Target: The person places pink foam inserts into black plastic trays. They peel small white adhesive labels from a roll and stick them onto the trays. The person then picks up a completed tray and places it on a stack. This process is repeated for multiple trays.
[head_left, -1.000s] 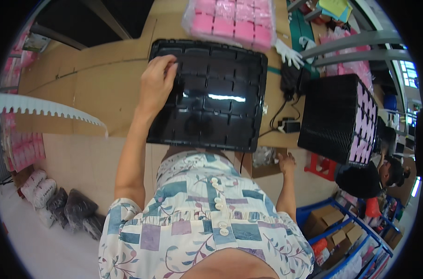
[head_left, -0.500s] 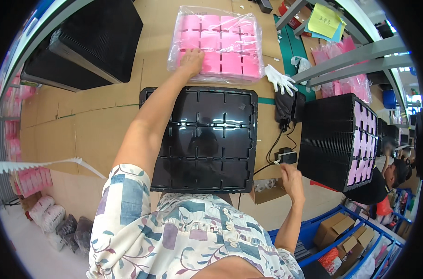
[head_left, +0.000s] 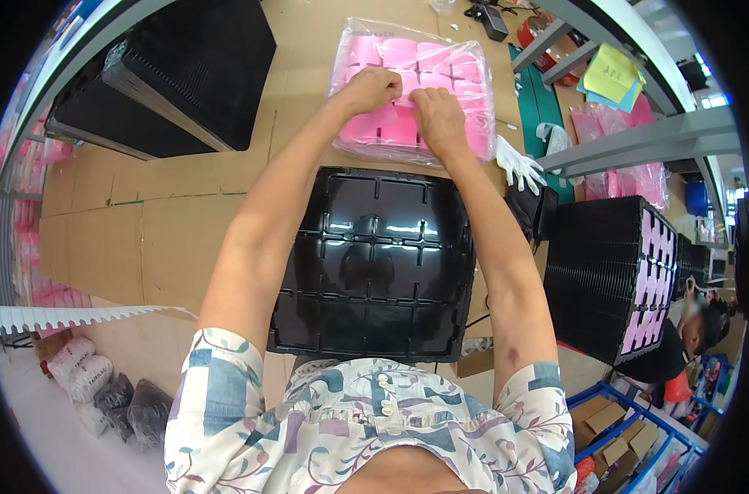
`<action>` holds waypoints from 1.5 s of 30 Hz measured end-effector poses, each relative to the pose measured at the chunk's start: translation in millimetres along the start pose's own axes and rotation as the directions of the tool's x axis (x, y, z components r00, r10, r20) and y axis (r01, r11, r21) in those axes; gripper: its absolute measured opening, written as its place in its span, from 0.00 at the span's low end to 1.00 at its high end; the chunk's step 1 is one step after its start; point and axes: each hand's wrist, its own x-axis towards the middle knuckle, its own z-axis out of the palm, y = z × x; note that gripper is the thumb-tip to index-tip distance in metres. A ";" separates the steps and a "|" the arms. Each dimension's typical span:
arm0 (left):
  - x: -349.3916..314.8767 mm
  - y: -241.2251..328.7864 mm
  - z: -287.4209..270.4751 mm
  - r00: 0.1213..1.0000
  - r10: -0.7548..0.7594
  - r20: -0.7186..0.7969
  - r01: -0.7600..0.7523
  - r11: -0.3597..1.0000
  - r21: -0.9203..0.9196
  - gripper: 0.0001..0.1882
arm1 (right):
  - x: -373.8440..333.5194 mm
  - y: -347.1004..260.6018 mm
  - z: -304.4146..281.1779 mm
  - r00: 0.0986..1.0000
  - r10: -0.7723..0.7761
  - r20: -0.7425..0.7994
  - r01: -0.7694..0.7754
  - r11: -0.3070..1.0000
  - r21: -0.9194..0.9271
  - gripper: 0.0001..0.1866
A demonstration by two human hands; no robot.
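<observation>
A clear plastic bag [head_left: 339, 97] with rows of pink pieces [head_left: 401, 54] lies flat at the far middle of the table. Both hands are on its top, close together. My left hand [head_left: 373, 89] is closed, its fingertips pinching the film. Just to its right, my right hand [head_left: 440, 122] bends its fingers down and grips the film too; whether anything small is in it is hidden. Between my forearms and nearer to me sits a black molded plastic tray [head_left: 374, 272] with shallow compartments, its near edge against my body.
Tall stacks of black trays [head_left: 201, 74] stand at the far left. Another stack [head_left: 592, 272], pink pieces in its end face, is on the right. A white glove [head_left: 518, 165] lies beside the bag, near a black pouch [head_left: 532, 210]. Grey metal rails [head_left: 646, 148] cross at right.
My right hand has come up from the lower right, where it held a small pale item, to the bag. My left hand has shifted right across the bag.
</observation>
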 end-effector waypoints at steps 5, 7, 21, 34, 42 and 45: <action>-72.5 59.4 20.8 0.871 -0.460 -0.172 0.285 0.759 -0.585 0.23 | 20.0 13.1 -15.9 0.979 0.204 -0.001 -0.202 0.972 0.119 0.11; -99.9 76.0 27.5 0.765 -0.525 0.375 0.404 -0.062 -0.913 0.34 | 22.3 14.2 -28.6 0.981 0.193 0.008 -0.192 0.968 0.163 0.11; -89.1 51.2 1.1 0.759 -0.531 0.378 0.069 -0.511 -0.857 0.08 | -64.2 -111.5 -55.3 0.715 0.333 0.615 -0.643 -0.033 0.765 0.13; -77.6 -12.6 30.1 0.767 -0.641 0.006 0.509 0.603 -0.614 0.18 | -77.4 3.2 -25.6 0.453 0.754 0.475 -0.507 -0.220 0.833 0.16; -95.3 5.0 9.1 0.894 -0.422 -0.152 0.427 0.904 0.001 0.09 | -71.5 26.6 -40.3 0.482 0.704 0.522 -0.873 0.439 0.214 0.16; -90.2 -1.8 14.0 0.942 -0.138 -0.305 0.230 0.929 0.291 0.10 | -79.7 44.6 -29.2 0.795 0.503 0.339 -0.378 0.848 -0.372 0.24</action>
